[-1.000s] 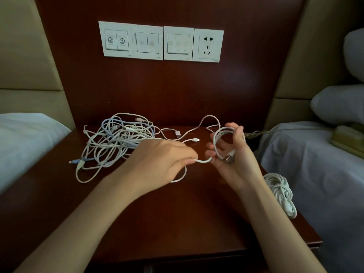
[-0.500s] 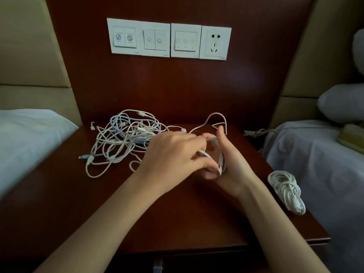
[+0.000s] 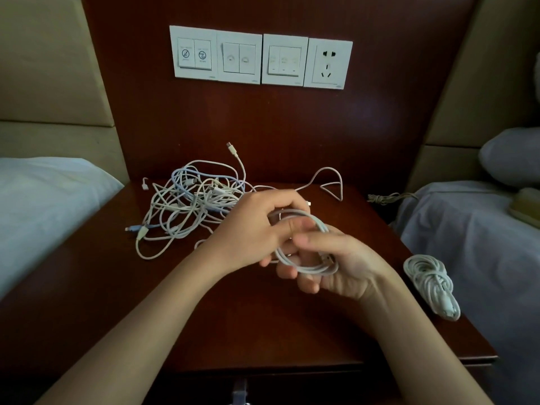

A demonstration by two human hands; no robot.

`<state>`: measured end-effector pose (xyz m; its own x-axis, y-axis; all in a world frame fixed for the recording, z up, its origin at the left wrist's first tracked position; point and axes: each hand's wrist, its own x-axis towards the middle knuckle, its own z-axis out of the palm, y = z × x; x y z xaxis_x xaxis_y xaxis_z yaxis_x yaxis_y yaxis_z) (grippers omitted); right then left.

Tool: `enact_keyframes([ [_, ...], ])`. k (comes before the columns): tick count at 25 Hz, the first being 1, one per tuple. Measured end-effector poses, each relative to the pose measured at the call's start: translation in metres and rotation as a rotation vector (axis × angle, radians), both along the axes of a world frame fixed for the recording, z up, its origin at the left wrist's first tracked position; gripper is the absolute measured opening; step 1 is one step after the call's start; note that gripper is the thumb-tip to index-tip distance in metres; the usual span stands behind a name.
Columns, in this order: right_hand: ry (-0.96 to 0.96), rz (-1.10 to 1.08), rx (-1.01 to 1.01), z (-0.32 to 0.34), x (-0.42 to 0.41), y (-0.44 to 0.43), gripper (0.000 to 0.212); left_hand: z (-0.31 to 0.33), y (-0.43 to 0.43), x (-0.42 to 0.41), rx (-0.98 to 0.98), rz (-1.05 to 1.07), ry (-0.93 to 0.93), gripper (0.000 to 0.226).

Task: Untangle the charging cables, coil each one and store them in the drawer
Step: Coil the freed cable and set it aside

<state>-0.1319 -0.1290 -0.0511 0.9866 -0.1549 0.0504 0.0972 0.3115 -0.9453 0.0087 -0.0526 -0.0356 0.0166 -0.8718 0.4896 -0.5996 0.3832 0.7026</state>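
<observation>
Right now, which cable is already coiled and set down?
The white wound bundle on the nightstand, far right; the others form a loose tangle, one loop is held.

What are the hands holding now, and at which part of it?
A white charging cable wound into a coil. The right hand grips its lower loops; the left hand pinches its upper left part.

L hand [image 3: 254,229] now on coil [image 3: 310,269]; more loops wound.
</observation>
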Motion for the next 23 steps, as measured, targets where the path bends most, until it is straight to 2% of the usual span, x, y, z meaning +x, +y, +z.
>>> enact_keyframes([
  [2,0.057,-0.029,-0.041,0.000,0.000,0.001,0.030,-0.002,-0.002,0.000,0.029,0.015,0.014,0.006],
  [4,0.102,-0.062,-0.072,0.002,0.000,0.002,0.029,-0.003,-0.003,0.004,0.073,0.013,0.073,0.005],
  [6,0.112,-0.070,-0.090,0.004,0.000,0.002,0.031,-0.002,-0.002,0.007,0.116,-0.034,0.133,0.014],
  [8,0.107,-0.052,-0.049,0.005,-0.001,0.004,0.029,-0.001,-0.003,0.008,0.119,-0.098,0.147,0.017],
  [10,0.085,-0.016,0.038,0.005,-0.001,0.004,0.031,-0.002,-0.004,0.006,0.046,-0.104,0.151,0.012],
  [14,0.107,0.062,0.215,0.002,0.000,-0.002,0.062,-0.008,-0.007,0.006,-0.056,0.022,-0.088,0.008],
  [16,0.178,0.048,0.177,0.006,-0.001,0.000,0.066,-0.009,-0.006,0.006,-0.079,0.069,-0.179,0.013],
  [17,0.230,0.012,0.094,0.008,-0.002,0.002,0.064,-0.009,-0.005,0.006,-0.092,0.071,-0.216,0.017],
  [19,0.296,-0.058,-0.093,0.010,-0.003,0.005,0.046,-0.007,-0.002,0.004,-0.084,0.061,-0.251,0.022],
  [21,0.276,-0.061,-0.179,0.010,-0.002,0.006,0.025,-0.003,0.001,0.001,-0.014,0.064,-0.193,0.021],
  [23,0.232,-0.030,-0.214,0.008,0.000,0.005,0.020,0.002,0.000,0.001,0.063,0.062,-0.065,0.025],
])
